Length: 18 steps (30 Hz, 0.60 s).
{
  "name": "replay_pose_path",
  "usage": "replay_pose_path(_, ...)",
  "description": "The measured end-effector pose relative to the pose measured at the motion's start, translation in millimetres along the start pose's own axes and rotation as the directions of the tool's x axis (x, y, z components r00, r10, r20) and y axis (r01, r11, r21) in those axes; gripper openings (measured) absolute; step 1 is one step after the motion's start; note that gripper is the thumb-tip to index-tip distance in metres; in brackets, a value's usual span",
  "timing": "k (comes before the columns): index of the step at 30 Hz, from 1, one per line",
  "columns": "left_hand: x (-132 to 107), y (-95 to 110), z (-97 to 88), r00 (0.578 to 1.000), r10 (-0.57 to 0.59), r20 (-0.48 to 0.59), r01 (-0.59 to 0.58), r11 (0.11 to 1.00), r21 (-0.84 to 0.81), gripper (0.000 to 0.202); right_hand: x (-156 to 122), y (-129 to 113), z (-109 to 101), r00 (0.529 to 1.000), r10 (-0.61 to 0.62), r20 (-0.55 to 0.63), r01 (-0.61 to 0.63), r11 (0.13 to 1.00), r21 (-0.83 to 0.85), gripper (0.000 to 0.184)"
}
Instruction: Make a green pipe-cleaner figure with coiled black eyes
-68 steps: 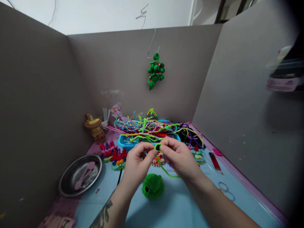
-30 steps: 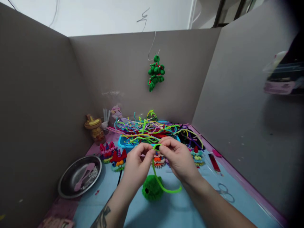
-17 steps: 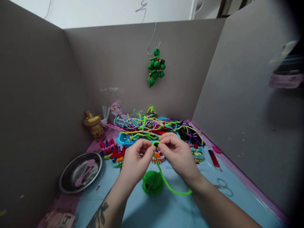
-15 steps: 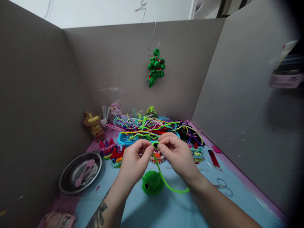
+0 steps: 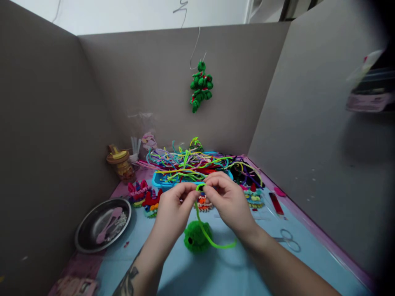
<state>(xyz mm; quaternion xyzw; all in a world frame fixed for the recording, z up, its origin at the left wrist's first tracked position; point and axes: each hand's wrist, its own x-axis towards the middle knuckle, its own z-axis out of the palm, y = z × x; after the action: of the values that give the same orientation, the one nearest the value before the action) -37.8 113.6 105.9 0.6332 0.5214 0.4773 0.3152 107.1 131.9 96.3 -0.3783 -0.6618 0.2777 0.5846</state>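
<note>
A bright green pipe cleaner (image 5: 202,225) is pinched between both hands, bent into a small loop at the top with its tail curving down to the right. My left hand (image 5: 177,204) is closed on the loop's left side, and my right hand (image 5: 224,199) grips its right side with finger and thumb. Something small and dark shows within the loop; I cannot make out what. Below the hands, a fuzzy green ball (image 5: 195,236) with a dark spot on its left rests on the blue mat (image 5: 188,277). The tail passes in front of it.
Behind the hands, a blue tray (image 5: 158,181) overflows with coloured pipe cleaners. Left stands a metal bowl (image 5: 82,235) holding a pink scoop and small white beads. Scissors (image 5: 288,240) lie right. Small colourful figures (image 5: 152,202) line the tray's front. Grey partitions (image 5: 166,82) enclose the table.
The pipe cleaner's tail has swung left and now crosses in front of the green ball. Both hands keep their pinch, nearly in place. The view has shifted slightly.
</note>
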Motion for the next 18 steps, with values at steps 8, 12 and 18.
replay_pose_path(8, -1, -1, 7.6, 0.999, -0.026, -0.037, 0.021, 0.993, -0.115, 0.016, -5, 7, 9, 0.997, 0.073, -0.037, -0.065, 0.982, 0.177, 0.014)
replay_pose_path(12, -4, 1, 10.2, 0.996, -0.039, -0.085, 0.025, 0.986, -0.163, 0.015, -7, 10, 12, 0.994, 0.108, -0.035, -0.094, 0.955, 0.282, 0.013)
replay_pose_path(18, -5, 4, 13.5, 0.994, -0.040, -0.102, 0.012, 0.965, -0.261, 0.015, -13, 9, 22, 0.965, 0.263, 0.011, -0.226, 0.803, 0.551, 0.014)
